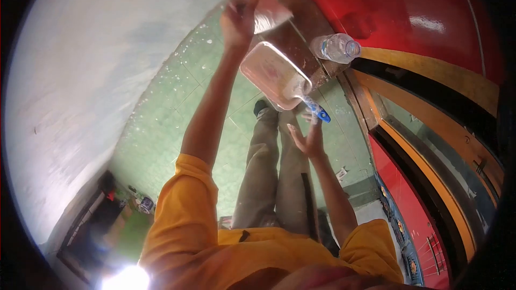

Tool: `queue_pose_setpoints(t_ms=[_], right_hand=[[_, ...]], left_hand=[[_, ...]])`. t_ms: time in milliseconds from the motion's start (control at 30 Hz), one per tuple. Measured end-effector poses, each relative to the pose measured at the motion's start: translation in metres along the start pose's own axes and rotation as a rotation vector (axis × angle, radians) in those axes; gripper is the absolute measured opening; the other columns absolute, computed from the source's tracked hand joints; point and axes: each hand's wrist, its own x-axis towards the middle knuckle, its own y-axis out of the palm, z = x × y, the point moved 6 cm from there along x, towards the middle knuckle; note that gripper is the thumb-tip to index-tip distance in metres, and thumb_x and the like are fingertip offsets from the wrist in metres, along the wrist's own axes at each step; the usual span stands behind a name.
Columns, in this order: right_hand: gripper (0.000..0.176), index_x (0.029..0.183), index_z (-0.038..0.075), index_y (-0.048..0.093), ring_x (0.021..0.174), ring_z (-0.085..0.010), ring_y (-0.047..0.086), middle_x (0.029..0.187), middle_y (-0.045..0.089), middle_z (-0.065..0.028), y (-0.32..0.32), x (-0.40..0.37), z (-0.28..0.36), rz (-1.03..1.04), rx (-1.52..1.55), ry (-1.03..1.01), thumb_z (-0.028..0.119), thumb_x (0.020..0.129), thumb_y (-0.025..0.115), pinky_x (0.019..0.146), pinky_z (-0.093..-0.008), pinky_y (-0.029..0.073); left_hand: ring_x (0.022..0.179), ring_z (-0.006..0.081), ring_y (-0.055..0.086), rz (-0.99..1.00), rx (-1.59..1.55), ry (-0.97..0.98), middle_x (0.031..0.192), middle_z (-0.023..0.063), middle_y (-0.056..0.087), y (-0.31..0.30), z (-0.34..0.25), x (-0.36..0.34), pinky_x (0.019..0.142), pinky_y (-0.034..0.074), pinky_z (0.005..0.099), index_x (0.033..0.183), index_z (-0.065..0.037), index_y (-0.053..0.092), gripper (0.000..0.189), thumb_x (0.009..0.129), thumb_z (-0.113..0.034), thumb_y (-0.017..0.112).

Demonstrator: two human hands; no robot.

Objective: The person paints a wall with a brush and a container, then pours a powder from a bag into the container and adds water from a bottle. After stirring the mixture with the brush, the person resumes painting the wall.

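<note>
My left hand (239,19) is raised at the top, closed on the edge of a pinkish-white plastic bag (271,13), partly blurred. Just below it is a pale pink rectangular tub (262,72) with a smeared inside. In the tub's near corner leans a blue-handled tool (317,108); white paste covers its head, hiding its shape, and the handle sticks out over the rim. My right hand (309,138) is beneath that handle, thumb and fingers apart, whitish smears on the fingertips. Its fingertips overlap the handle in this view.
A clear plastic bottle (338,48) stands on a brown ledge (293,43) beside a glossy red panel (398,11). White spots dot the green tiled floor (183,96). A pale wall (80,75) rises at left; wood-framed glass (430,102) is at right.
</note>
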Motion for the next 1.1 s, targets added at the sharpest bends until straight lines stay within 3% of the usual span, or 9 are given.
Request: queue_pose_setpoints(t_ms=[167, 267, 367, 467, 600, 700, 833, 967, 1100], right_hand=[[0.06, 0.136, 0.0, 0.044, 0.079, -0.0248, 0.061, 0.098, 0.061, -0.015, 0.004, -0.024, 0.032, 0.088, 0.071, 0.05, 0.008, 0.083, 0.073, 0.07, -0.0362, 0.051], [0.056, 0.13, -0.001, 0.049, 0.079, -0.0258, 0.061, 0.095, 0.064, -0.0136, -0.005, -0.024, 0.086, 0.114, 0.089, -0.23, 0.004, 0.08, 0.073, 0.068, -0.0366, 0.05], [0.064, 0.132, -0.003, 0.047, 0.092, -0.0306, 0.062, 0.105, 0.064, -0.0166, -0.021, 0.028, 0.153, -0.012, 0.194, -0.355, 0.008, 0.076, 0.077, 0.08, -0.0402, 0.05], [0.085, 0.141, -0.005, 0.038, 0.128, -0.039, 0.044, 0.136, 0.044, -0.0256, -0.017, 0.115, 0.206, -0.052, 0.073, -0.323, 0.021, 0.073, 0.082, 0.107, -0.0458, 0.036], [0.114, 0.147, -0.004, 0.026, 0.13, -0.0408, 0.043, 0.139, 0.04, -0.0281, 0.027, 0.176, 0.237, 0.122, 0.161, -0.407, 0.039, 0.063, 0.089, 0.106, -0.0461, 0.04], [0.092, 0.139, 0.002, 0.039, 0.112, -0.0334, 0.06, 0.121, 0.057, -0.0214, 0.072, 0.152, 0.207, 0.334, 0.37, -0.136, 0.032, 0.066, 0.087, 0.092, -0.0389, 0.05], [0.056, 0.125, 0.003, 0.049, 0.107, -0.0139, 0.059, 0.112, 0.06, -0.0039, 0.094, 0.093, 0.182, 0.398, 0.716, 0.177, 0.019, 0.079, 0.076, 0.089, -0.0302, 0.048], [0.046, 0.122, 0.001, 0.052, 0.103, -0.0105, 0.057, 0.112, 0.059, -0.0055, 0.108, 0.049, 0.158, 0.442, 1.038, 0.507, 0.017, 0.085, 0.073, 0.084, -0.0273, 0.049], [0.046, 0.123, 0.003, 0.053, 0.106, -0.0118, 0.058, 0.115, 0.059, -0.0041, 0.112, 0.027, 0.13, 0.381, 1.221, 0.682, 0.014, 0.081, 0.071, 0.089, -0.0293, 0.049]], left_hand=[[0.082, 0.0082, 0.056, -0.058, -0.231, 0.199, 0.087, 0.0038, 0.064, -0.042, -0.042, 0.022, 0.075, 0.045, 0.0225, 0.093, 0.002, 0.059, 0.015, 0.09, -0.007, 0.07], [0.083, 0.0076, 0.058, -0.054, -0.235, 0.286, 0.089, 0.0045, 0.064, -0.079, -0.078, 0.031, 0.075, 0.045, 0.0218, 0.094, 0.002, 0.059, 0.012, 0.089, -0.002, 0.07], [0.079, 0.0096, 0.059, -0.048, -0.104, 0.302, 0.086, 0.0061, 0.065, -0.114, -0.128, 0.012, 0.073, 0.048, 0.0237, 0.091, 0.002, 0.058, 0.01, 0.089, -0.001, 0.068], [0.08, 0.0117, 0.062, 0.007, -0.109, 0.339, 0.087, 0.0085, 0.066, -0.138, -0.156, -0.019, 0.074, 0.051, 0.0254, 0.091, 0.003, 0.058, 0.011, 0.086, 0.006, 0.067], [0.084, 0.0148, 0.063, 0.177, -0.006, 0.312, 0.091, 0.0102, 0.067, -0.152, -0.163, -0.063, 0.077, 0.051, 0.0281, 0.095, 0.002, 0.059, 0.015, 0.084, 0.01, 0.065], [0.097, 0.0169, 0.063, 0.364, 0.047, 0.199, 0.103, 0.0115, 0.063, -0.148, -0.154, -0.096, 0.085, 0.049, 0.0294, 0.095, 0.001, 0.059, 0.016, 0.085, 0.012, 0.064], [0.094, 0.0201, 0.066, 0.47, 0.043, 0.053, 0.102, 0.0111, 0.067, -0.127, -0.107, -0.128, 0.082, 0.051, 0.031, 0.093, -0.001, 0.06, 0.01, 0.086, 0.004, 0.066], [0.091, 0.0314, 0.066, 0.545, 0.091, -0.126, 0.096, 0.0131, 0.066, -0.117, -0.07, -0.158, 0.08, 0.052, 0.038, 0.102, -0.003, 0.061, 0.018, 0.085, -0.004, 0.067], [0.095, 0.0316, 0.066, 0.464, 0.118, -0.09, 0.105, 0.0151, 0.066, -0.131, -0.073, -0.169, 0.083, 0.053, 0.0374, 0.11, -0.002, 0.06, 0.033, 0.081, -0.01, 0.073]])
